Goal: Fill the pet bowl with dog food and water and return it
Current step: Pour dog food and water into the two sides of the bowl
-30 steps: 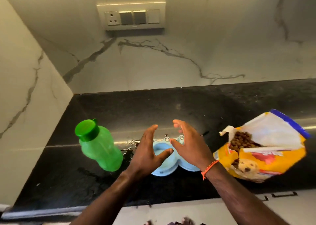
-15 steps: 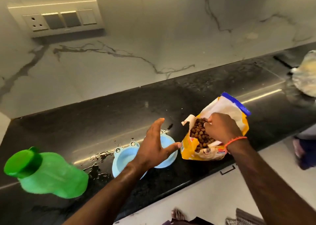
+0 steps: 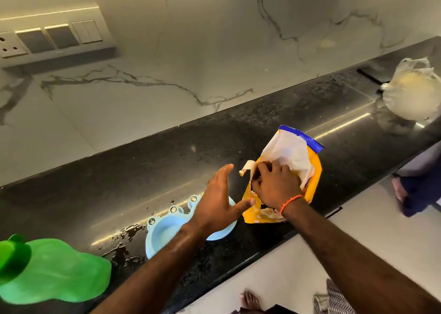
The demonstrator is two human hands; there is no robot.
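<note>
Yellow food bag (image 3: 312,184) near the counter's (image 3: 119,189) front edge now has your right hand (image 3: 274,182) curled inside, scooping kibble. Your left hand (image 3: 219,201) hovers spread above the blue bowl (image 3: 162,232), unfilled.

Black polished stone counter (image 3: 167,160), running along the marble wall. On it, left to right: a green bottle (image 3: 55,273), a patch of spilled water (image 3: 124,239), the light-blue pet bowl (image 3: 164,230), the yellow dog food bag (image 3: 303,165) lying open, and far right a knotted clear plastic bag (image 3: 410,94).
</note>
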